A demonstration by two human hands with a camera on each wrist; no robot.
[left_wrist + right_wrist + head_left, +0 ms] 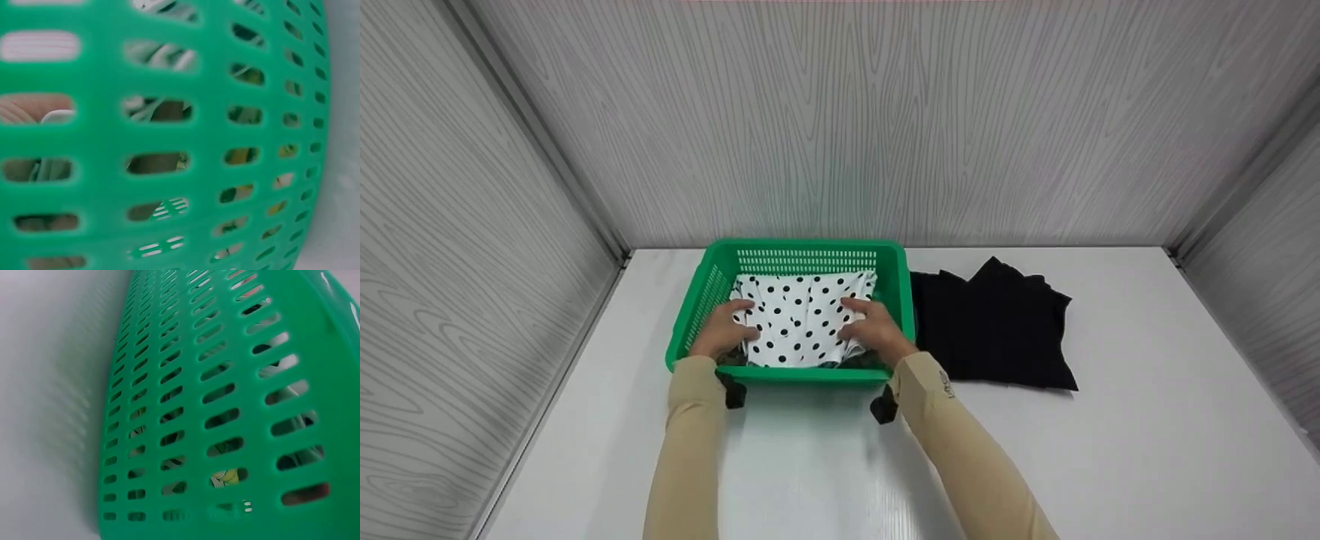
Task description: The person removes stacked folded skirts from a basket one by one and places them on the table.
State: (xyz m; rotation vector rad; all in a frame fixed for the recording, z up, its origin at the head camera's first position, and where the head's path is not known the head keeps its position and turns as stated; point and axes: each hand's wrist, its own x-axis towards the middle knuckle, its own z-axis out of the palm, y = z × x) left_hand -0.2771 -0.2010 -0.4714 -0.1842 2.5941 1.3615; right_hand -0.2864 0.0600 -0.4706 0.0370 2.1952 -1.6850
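A folded white cloth with black polka dots (799, 319) lies inside a green plastic basket (802, 373). My left hand (722, 330) holds the cloth by its left side, with thumb and a finger showing on top. At the right side my right hand (877, 328) grips it in the same way. The other fingers are hidden from the head view. Both wrist views mostly show the slotted basket wall (101, 135), (191, 399), with bits of patterned fabric behind the slots. Darker fabric peeks out beneath the dotted cloth.
To the right of the basket, a black folded cloth (994, 330) lies flat on the white table (1140, 420). Grey wood-patterned panels (840, 127) rise at the back and both sides. Black wrist cameras (884, 406) hang under the beige sleeves near the basket's front rim.
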